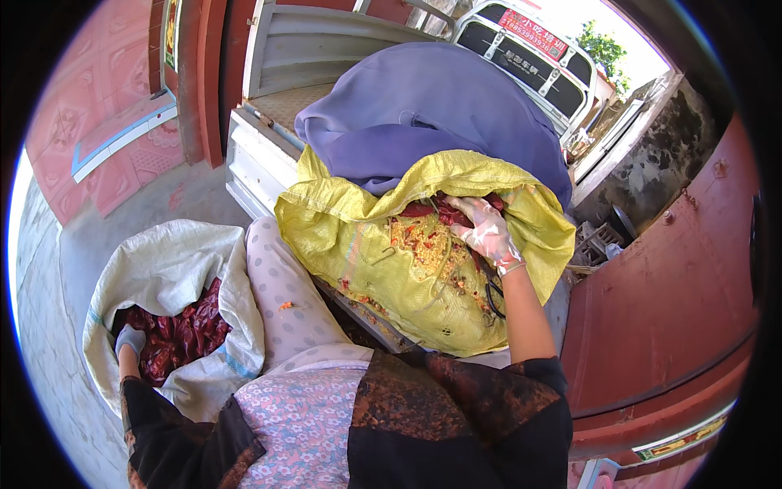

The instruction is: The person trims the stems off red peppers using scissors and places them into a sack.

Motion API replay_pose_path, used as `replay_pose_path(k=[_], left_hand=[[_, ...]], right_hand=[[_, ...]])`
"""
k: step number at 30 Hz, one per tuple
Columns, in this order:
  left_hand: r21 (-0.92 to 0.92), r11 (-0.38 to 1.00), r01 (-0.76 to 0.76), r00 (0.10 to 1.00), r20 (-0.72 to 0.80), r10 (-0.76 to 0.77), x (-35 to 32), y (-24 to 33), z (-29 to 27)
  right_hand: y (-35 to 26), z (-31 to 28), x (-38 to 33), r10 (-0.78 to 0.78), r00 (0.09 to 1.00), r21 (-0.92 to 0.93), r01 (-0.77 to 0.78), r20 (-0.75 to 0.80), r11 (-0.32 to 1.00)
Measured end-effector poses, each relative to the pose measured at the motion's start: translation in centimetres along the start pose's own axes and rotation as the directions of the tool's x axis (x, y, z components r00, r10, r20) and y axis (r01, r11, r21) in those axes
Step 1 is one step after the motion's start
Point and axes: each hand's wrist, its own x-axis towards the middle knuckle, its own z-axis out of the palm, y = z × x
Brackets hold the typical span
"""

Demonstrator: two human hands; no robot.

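Yellow sack [366, 269] is lying floppy and light on the truck bed [261, 163], best gripped at its rim, right hand [487, 230] is curling onto brittle chillies [444, 213] inside, left hand [129, 338] is resting in white sack [163, 269], grip unclear.

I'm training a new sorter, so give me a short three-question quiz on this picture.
1. True or false: the right hand is inside the yellow sack.
2. What fills the white sack?
3. The left hand wears: A) a grey glove B) nothing C) a red mitten.

Key: 1 true. 2 dried red chillies. 3 A.
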Motion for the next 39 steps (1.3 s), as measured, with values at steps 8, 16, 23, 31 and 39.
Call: replay_pose_path(k=[8,16,23,31,39], left_hand=[[0.092,0.902,-0.422,0.862,-0.267,0.431,-13.0,14.9,-10.6],[-0.971,0.128,-0.201,0.142,0.1,0.985,-26.9,32.9,-13.6],[-0.987,0.019,-0.161,-0.077,0.032,0.996,-35.7,40.5,-14.1],[-0.993,-0.018,-0.117,-0.051,-0.012,0.999,-36.5,42.2,-16.0],[-0.973,-0.205,-0.109,-0.055,-0.2,0.978,-37.6,44.0,-14.5]], right_hand=[[0.0,-1.2,-1.4,-0.029,0.969,0.158,0.069,-0.246,0.985],[2.3,-0.8,-2.1,0.259,0.87,0.764,0.185,-0.42,0.618],[-1.3,-3.2,-4.2,0.69,0.687,0.953,0.012,-0.227,0.302],[-9.1,-2.9,-7.3,0.577,0.817,1.0,0.002,0.014,-0.027],[-12.6,-1.4,-6.0,0.517,0.854,0.975,-0.153,0.05,0.159]])
